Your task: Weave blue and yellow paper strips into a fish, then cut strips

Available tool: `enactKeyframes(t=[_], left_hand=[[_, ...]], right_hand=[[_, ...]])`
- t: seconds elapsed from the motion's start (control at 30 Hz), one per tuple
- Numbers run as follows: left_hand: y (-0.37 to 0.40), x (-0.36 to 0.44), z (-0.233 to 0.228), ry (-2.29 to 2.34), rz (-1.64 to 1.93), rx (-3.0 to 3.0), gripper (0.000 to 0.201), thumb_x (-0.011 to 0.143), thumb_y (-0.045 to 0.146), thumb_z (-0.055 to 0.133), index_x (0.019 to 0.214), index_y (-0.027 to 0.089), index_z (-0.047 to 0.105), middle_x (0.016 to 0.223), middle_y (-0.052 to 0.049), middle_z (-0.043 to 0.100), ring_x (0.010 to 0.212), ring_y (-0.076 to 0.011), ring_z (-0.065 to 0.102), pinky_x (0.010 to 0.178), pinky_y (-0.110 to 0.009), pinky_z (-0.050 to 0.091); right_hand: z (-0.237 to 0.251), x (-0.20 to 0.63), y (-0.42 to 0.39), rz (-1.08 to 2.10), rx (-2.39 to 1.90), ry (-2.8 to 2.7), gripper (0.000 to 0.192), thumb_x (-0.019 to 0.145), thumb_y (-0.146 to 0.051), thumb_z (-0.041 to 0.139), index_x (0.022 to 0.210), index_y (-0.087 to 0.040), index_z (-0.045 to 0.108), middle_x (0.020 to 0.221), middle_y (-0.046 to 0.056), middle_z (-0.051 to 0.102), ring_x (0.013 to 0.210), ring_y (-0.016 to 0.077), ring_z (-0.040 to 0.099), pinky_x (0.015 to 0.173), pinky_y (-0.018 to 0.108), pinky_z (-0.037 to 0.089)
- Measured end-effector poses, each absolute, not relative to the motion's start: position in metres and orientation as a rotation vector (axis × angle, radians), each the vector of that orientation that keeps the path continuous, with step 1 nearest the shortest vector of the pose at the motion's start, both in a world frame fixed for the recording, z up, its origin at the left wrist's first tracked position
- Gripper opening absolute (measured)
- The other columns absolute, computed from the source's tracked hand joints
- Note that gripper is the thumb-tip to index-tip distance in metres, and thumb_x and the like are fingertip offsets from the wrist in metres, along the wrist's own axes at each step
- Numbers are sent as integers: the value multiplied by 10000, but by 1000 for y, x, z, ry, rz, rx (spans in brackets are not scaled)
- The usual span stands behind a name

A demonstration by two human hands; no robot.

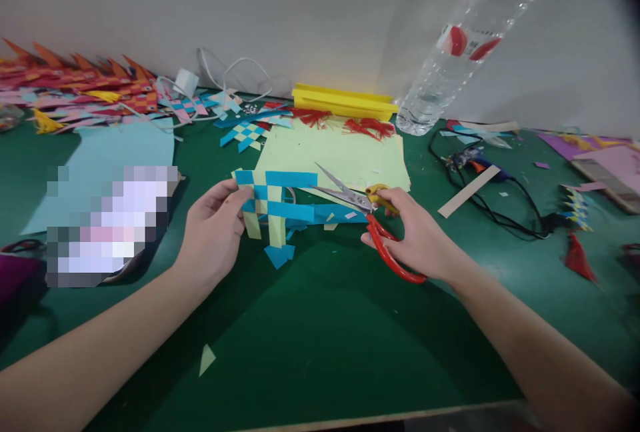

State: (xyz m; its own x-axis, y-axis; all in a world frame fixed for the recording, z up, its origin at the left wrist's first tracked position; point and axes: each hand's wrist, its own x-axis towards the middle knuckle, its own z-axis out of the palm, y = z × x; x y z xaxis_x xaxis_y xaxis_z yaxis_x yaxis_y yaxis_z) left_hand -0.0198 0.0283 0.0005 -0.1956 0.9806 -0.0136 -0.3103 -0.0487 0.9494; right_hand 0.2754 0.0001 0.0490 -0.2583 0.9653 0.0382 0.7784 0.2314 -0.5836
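My left hand (217, 219) pinches the left edge of a woven paper piece (260, 193), made of interlaced blue and pale green strips. Loose strip ends stick out from it to the right and downward. In my right hand (413, 235) is a pair of scissors (367, 202) with one red and one yellow handle. The blades are parted and point left, close to the free end of the upper blue strip; whether they touch the paper I cannot tell. Blue paper strips (340, 213) lie behind the weave, and a small blue arrow-shaped paper (279, 255) shows just below it.
Pale green sheets (335, 152) lie behind, near a folded yellow paper (345, 101). A plastic bottle (450, 65) leans on the wall. A blurred-out phone (115, 232) is at left, a glue gun (493, 169) with black cord at right. Orange paper figures (90, 79) crowd the back left.
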Motion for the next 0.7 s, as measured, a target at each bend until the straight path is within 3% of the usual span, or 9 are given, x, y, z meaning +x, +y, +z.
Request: enactKeyframes(t=[0.13,0.23,0.4,0.7], left_hand=[[27,-18,2,1073,1536,832,119,795,196,746,885,182,669,690,36,620,409,-29,374,367,-181,278],[23,-13,5,1045,1548,819,105,780,186,753,858,192,683,750,29,648,443,-30,429,417,-164,382],[16,-5,12,984,1542,808,90,772,193,757,837,211,697,819,20,671,732,-93,640,644,-177,558],[12,0,13,940,1474,781,167,708,247,834,811,234,702,783,38,670,741,-87,653,658,-170,586]], right_hand=[[51,274,-1,694,-1644,-2117,652,743,-484,712,1281,-210,467,1333,137,547,1194,325,553,991,515,474],[54,273,-3,758,-1644,-2098,657,730,-476,726,1279,-210,482,1318,128,556,1162,308,569,977,499,487],[59,270,-6,849,-1623,-2041,634,705,-471,749,1239,-222,514,1240,106,593,1048,272,601,890,445,526],[57,272,-7,912,-1584,-1977,588,686,-449,785,1177,-222,554,1096,62,625,913,214,591,810,379,521]])
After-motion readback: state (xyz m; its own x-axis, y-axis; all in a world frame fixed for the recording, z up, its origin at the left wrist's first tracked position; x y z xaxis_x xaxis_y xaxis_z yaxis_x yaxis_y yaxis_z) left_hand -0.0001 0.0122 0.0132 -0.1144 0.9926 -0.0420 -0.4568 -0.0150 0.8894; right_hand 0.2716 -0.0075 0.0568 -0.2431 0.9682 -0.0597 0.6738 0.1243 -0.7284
